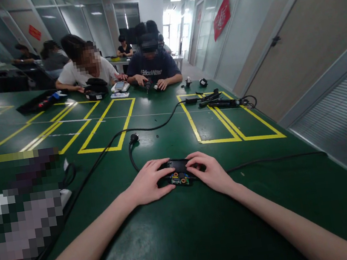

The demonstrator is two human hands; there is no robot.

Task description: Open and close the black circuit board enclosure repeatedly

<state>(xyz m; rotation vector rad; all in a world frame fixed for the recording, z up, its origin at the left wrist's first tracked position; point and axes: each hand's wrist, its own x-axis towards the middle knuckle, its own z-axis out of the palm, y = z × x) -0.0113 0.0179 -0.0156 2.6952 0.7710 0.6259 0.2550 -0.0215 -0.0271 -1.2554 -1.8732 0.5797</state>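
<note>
On the green table (pixel 138 247) lies a black plastic casing (pixel 178 165), with a small circuit board (pixel 181 179) with copper-coloured coils along its near side. My left hand (pixel 151 181) holds the left end of the casing, its fingers bent over it and the thumb by the board's left edge. At the right end my right hand (pixel 207 170) is closed, thumb and fingers pinched at the casing's edge; the small part between the fingertips is hidden. A black cable (pixel 249 163) runs off to the right from beneath my right hand.
Beyond the hands lie a black plug (pixel 134 138) and a long black cord (pixel 147 129). Black tools (pixel 221 102) rest at the back right, a black tray (pixel 40 101) at the back left. Two people sit across the table, one holding a power drill (pixel 147 83).
</note>
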